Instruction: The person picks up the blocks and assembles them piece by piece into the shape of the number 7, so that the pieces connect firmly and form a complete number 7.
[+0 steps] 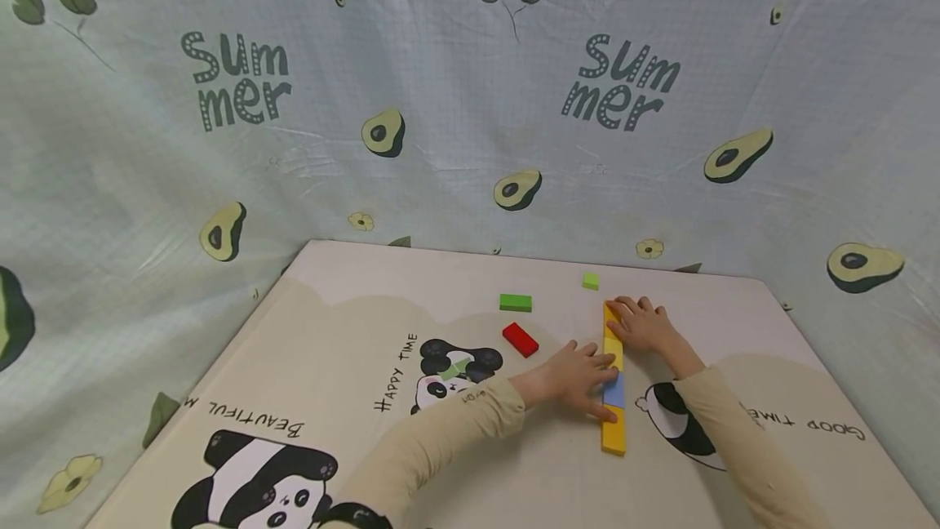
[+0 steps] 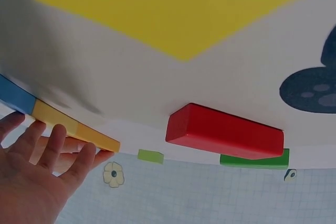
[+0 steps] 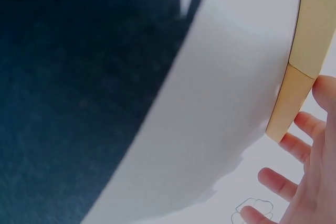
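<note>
Row [image 1: 615, 390] aligned near-to-far; middle touched from left by left hand [image 1: 576, 378], far end from right by right hand [image 1: 645, 326]; fingers spread, nothing gripped.

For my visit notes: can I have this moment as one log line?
left hand: touching block row | right hand: touching row's far end | red block, green blocks: apart from row

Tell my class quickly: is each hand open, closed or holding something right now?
Left hand: open, fingers touching the block row.
Right hand: open, fingers touching the far orange block.
</note>
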The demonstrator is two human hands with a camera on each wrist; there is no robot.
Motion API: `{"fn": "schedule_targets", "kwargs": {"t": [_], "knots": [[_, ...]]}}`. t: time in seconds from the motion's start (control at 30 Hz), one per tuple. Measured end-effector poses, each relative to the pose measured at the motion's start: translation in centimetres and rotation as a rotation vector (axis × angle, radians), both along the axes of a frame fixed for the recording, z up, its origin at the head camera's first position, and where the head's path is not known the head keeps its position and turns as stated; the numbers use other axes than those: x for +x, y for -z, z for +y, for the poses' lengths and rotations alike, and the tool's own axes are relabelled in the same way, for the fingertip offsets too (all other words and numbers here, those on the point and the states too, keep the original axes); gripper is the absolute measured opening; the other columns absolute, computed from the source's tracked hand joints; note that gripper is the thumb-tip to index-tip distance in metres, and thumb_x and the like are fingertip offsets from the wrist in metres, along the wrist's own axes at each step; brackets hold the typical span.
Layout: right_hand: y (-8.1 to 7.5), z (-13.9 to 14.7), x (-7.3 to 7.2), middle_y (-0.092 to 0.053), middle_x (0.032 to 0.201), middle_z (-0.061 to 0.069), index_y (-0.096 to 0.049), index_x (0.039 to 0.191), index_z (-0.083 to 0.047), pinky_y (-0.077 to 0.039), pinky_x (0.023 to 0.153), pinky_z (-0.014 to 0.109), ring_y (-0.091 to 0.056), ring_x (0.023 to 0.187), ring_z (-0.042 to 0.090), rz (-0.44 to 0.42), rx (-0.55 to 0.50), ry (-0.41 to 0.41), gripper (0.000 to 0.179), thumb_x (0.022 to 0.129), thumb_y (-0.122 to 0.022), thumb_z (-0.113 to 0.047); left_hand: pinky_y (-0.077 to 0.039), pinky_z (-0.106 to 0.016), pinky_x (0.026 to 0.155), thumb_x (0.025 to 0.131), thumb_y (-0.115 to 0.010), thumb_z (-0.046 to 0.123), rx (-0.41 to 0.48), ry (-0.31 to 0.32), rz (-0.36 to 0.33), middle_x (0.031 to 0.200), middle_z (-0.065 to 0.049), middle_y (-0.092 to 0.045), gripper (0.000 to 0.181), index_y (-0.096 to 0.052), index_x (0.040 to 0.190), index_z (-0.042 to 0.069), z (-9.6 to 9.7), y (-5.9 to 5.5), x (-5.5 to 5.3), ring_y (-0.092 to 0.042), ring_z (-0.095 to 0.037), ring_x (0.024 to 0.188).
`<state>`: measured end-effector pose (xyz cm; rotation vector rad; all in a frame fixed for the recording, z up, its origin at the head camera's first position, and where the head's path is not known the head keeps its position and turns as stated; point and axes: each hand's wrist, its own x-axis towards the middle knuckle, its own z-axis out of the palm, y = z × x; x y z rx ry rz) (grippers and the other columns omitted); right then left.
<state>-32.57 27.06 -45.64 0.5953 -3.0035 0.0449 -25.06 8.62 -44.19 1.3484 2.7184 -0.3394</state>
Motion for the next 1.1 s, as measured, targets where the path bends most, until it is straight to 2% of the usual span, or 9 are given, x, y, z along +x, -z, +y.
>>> {"fn": "schedule_targets", "kwargs": {"t": [0.47, 0.87, 1.1], "knots": [[0.0, -0.4, 0.6, -0.041, 0.130, 0.021, -0.040, 0.131, -0.003, -0.034, 0.083, 0.061, -0.039, 0.110, 0.044, -0.040, 0.002, 0.031, 0.047, 0.092, -0.041, -0.030, -0.030, -0.039, 0.105, 0.075, -0.036, 0.074, -0.001, -0.002, -0.004, 0.146, 0.010, -0.027, 0.074, -0.030, 0.138, 0.035, 0.1, 0.2, 0.0, -0.030, -0.014, 0.131], [-0.8, -0.7, 0.5, -0.039, 0.130, 0.022, -0.040, 0.130, -0.002, -0.031, 0.086, 0.064, -0.037, 0.111, 0.046, -0.112, -0.017, 0.042, 0.048, 0.092, -0.043, -0.031, -0.030, -0.039, 0.104, 0.076, -0.036, 0.073, 0.001, 0.013, -0.004, 0.146, 0.010, -0.028, 0.073, -0.031, 0.137, 0.034, 0.0, 0.3, -0.1, -0.031, -0.013, 0.129], [-1.2, -0.7, 0.3, -0.037, 0.129, 0.024, -0.041, 0.128, -0.001, -0.031, 0.084, 0.065, -0.036, 0.111, 0.047, -0.123, -0.043, 0.021, 0.047, 0.090, -0.046, -0.029, -0.031, -0.039, 0.104, 0.077, -0.036, 0.072, 0.013, 0.014, -0.004, 0.146, 0.009, -0.028, 0.073, -0.031, 0.137, 0.033, 0.0, 0.4, -0.1, -0.031, -0.013, 0.129]]}}
